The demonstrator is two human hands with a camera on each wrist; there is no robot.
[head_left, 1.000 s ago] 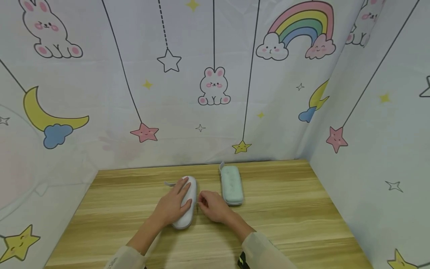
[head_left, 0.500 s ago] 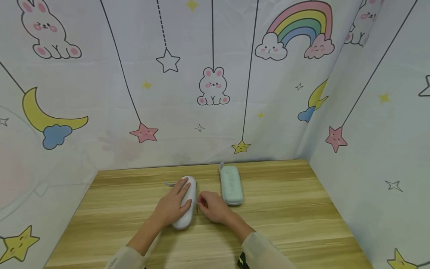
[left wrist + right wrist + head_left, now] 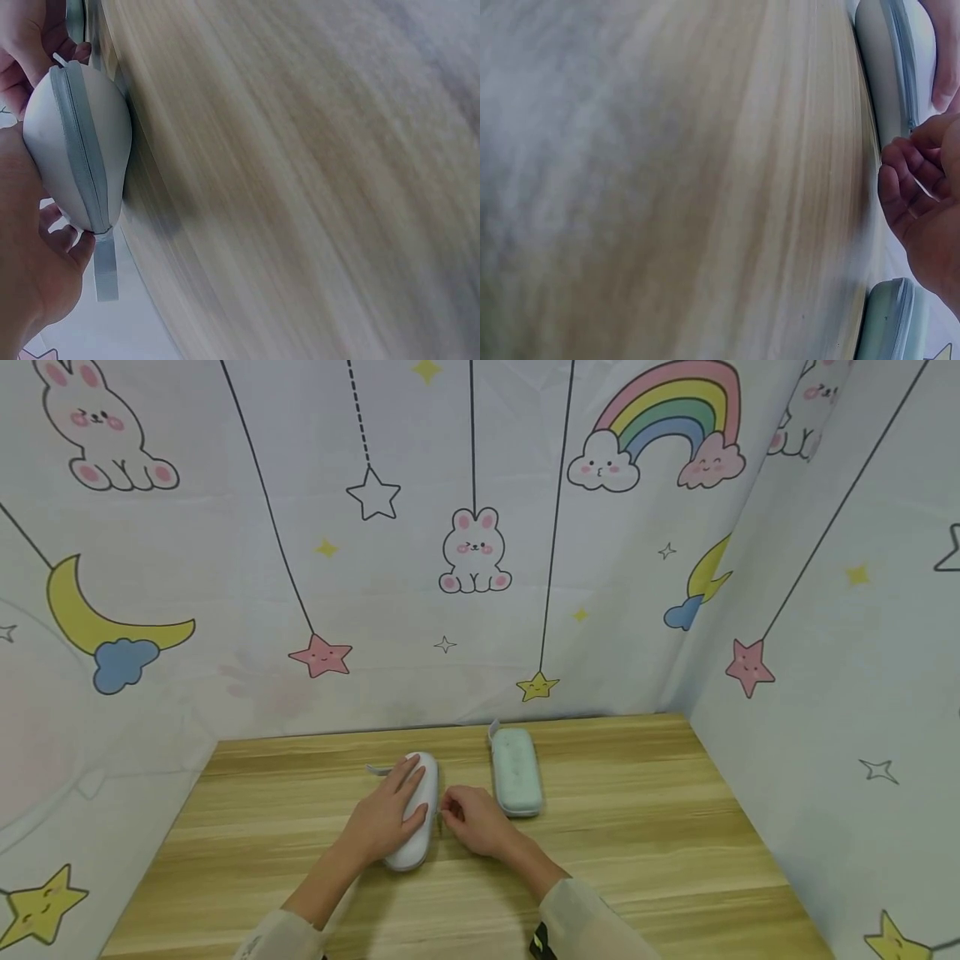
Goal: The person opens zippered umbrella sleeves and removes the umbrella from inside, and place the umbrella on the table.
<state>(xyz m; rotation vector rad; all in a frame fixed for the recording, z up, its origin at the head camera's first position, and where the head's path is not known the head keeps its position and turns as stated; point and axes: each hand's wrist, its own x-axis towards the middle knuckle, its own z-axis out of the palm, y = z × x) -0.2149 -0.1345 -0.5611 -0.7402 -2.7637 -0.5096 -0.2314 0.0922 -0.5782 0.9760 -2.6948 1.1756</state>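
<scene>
A white zippered hard case (image 3: pixel 411 852) lies lengthwise on the table under my left hand (image 3: pixel 384 814). The fingers of that hand spread over its top and bend down past the side with the grey strap (image 3: pixel 106 270), while the thumb lies along the opposite edge. Beside the case's right side, my right hand (image 3: pixel 476 820) has its fingers curled. In the right wrist view, its thumb and forefinger pinch at the zipper's pull, mostly hidden by the fingertips. The grey zipper (image 3: pixel 82 150) looks closed along the stretch in the left wrist view.
A mint-green zippered case (image 3: pixel 517 772) with a small strap lies behind and right of my right hand. The wood-grain table (image 3: pixel 637 843) meets a printed cloth backdrop (image 3: pixel 405 577) at the back and sides.
</scene>
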